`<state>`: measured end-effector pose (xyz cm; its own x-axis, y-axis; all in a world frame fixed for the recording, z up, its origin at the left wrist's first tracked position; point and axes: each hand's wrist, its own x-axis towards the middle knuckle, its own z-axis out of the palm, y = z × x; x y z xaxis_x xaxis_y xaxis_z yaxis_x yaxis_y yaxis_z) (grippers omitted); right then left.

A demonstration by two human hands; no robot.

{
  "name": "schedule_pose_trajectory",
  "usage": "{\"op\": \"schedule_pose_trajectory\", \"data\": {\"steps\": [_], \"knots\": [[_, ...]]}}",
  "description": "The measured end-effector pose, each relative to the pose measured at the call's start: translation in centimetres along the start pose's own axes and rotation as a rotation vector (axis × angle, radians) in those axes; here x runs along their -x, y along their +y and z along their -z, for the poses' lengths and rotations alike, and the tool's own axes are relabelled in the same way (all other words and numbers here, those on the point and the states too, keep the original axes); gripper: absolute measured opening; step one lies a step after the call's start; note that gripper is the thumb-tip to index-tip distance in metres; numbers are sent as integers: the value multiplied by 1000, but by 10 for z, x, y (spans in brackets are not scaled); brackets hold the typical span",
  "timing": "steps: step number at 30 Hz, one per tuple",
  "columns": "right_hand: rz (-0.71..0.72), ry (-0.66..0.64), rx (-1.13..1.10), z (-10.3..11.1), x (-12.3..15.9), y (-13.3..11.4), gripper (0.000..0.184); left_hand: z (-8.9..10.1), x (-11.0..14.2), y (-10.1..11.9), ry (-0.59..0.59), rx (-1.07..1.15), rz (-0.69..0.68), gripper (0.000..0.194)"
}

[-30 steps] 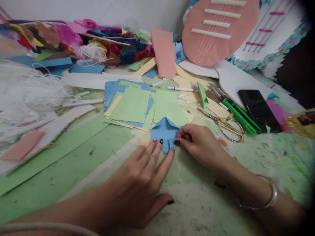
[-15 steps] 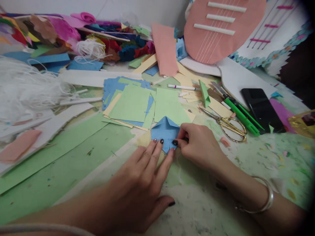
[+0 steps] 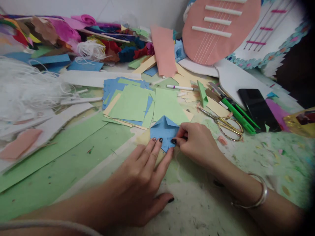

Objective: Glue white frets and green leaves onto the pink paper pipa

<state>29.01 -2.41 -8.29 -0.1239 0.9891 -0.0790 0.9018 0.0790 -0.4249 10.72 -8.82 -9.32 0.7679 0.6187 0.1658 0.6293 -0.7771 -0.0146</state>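
A folded blue paper piece lies on the table in front of me, pointed at the top. My left hand rests flat with fingers stretched out, fingertips pressing the paper's lower left edge. My right hand is curled, thumb and fingers pinched on the paper's right edge. A silver bangle sits on my right wrist.
A stack of green and blue paper squares lies just beyond. Gold-handled scissors, green pens, a white marker and a black phone lie right. White string and coloured paper scraps crowd the left and back.
My right hand has shifted slightly left along the paper's right edge, its pinch tighter. The left hand stays pressed in the same place.
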Motion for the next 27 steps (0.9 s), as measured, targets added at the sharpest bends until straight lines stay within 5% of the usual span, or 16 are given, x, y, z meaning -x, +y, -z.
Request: {"op": "schedule_pose_trajectory", "data": {"steps": [27], "knots": [[-4, -71, 41, 9, -9, 5, 15, -3, -1, 5, 10, 21, 48, 76]]}}
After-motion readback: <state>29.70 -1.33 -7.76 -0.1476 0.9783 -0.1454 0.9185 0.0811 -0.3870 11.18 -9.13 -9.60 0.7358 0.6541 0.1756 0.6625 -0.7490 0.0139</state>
